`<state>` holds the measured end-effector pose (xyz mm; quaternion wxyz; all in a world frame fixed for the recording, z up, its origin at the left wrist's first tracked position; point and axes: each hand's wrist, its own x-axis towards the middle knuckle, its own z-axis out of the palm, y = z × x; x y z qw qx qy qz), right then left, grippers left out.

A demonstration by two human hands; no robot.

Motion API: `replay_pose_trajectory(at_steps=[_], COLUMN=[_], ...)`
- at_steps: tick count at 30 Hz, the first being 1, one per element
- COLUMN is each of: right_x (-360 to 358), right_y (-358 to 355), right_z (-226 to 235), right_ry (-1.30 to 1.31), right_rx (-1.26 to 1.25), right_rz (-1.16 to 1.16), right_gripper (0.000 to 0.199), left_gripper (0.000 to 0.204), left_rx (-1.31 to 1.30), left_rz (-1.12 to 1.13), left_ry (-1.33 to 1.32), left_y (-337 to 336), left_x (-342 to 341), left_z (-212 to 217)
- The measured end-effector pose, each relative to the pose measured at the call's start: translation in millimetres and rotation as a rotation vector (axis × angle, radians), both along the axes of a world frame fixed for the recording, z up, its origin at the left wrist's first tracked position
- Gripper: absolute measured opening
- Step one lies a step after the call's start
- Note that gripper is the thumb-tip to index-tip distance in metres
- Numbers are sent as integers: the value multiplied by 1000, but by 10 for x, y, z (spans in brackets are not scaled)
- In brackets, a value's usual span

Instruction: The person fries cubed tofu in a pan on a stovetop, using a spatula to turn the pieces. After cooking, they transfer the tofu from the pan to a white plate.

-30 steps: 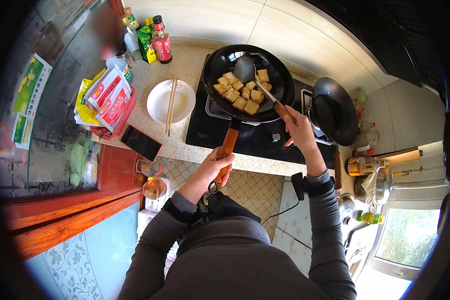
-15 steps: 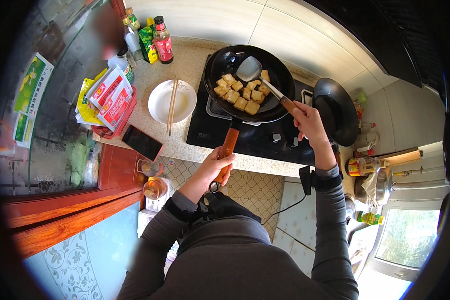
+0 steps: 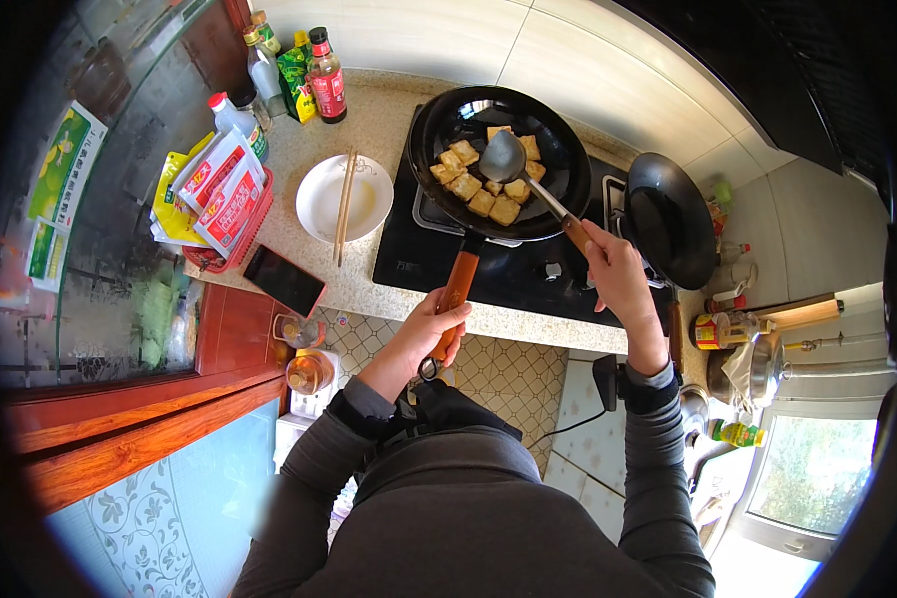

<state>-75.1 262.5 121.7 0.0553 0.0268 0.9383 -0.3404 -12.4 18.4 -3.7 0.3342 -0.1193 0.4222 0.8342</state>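
Observation:
On the black stove [image 3: 401, 261] sits a black wok [image 3: 563, 164] with several golden-brown cubes, fried tofu by their look [image 3: 505, 210]. My left hand [image 3: 425, 335] is wrapped round the wok's wooden handle [image 3: 458, 279]. Closed on the wooden grip of a metal cooking ladle [image 3: 504, 155], my right hand [image 3: 620, 277] is over the stove's front right. The ladle's rounded head is among the cubes and hides some of them.
Left of the stove, chopsticks [image 3: 346, 209] lie across a white bowl [image 3: 314, 204]. A phone [image 3: 283, 281], a red basket of packets [image 3: 266, 204] and a red-labelled bottle [image 3: 327, 80] stand farther left. A second black wok [image 3: 673, 219] is at right.
The ladle's head has moved slightly, lower among the cubes and a little right, and some cubes have shifted. My right hand has come slightly nearer to me; the left keeps its grip.

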Motion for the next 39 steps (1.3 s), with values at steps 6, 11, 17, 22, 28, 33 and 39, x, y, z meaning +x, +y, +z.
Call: replay_pose_trajectory(at_steps=[6, 11, 17, 22, 28, 33, 39], right_x=[-34, -59, -160, -199, -237, -275, -273], right_y=[-96, -163, -100, -32, -76, -118, -171], right_z=[-84, -125, -215, -369, -489, -540, -592], right_ry=[54, 61, -143, -289, -234, -273, -284], right_rx=[-43, -16, -249, -654, -611, -728, -802], right_rz=[-34, -41, -150, -278, -242, -273, -255], right_gripper=[37, 37, 39, 43, 44, 43, 44], left_gripper=[40, 39, 38, 38, 40, 41, 41], left_rx=[15, 16, 4, 17, 23, 18, 17], left_rz=[5, 3, 1, 0, 2, 6, 9], left_ry=[8, 11, 23, 23, 17, 0, -2], left_y=[2, 5, 6, 2, 8, -4, -1], left_x=[4, 2, -1, -5, -6, -4, -6], left_z=[-5, -7, -9, -2, -22, -21, -5])
